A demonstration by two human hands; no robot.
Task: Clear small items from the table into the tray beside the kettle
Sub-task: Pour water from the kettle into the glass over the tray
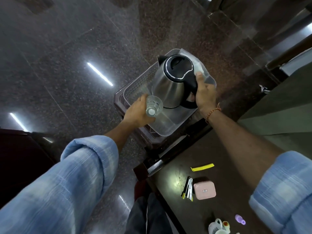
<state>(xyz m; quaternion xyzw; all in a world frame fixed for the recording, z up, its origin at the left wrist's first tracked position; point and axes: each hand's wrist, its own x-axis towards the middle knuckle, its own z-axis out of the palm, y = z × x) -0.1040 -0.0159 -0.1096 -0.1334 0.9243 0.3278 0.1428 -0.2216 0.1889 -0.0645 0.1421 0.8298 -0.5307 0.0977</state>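
Note:
A steel kettle (170, 83) with a black lid stands in a clear plastic tray (135, 86) on a dark stool. My right hand (205, 95) grips the kettle's black handle. My left hand (139, 112) holds a clear drinking glass (154, 105) over the tray's near left part, beside the kettle. On the dark table (185, 213) at lower right lie a yellow strip (202, 167), a nail clipper (188, 188) and a pink case (204, 190).
A white mug (215, 226), a small orange-topped item (226, 224) and a purple item (240, 219) sit at the table's near edge. A polished granite floor (67, 65) surrounds the stool. Dark wooden furniture stands at upper right.

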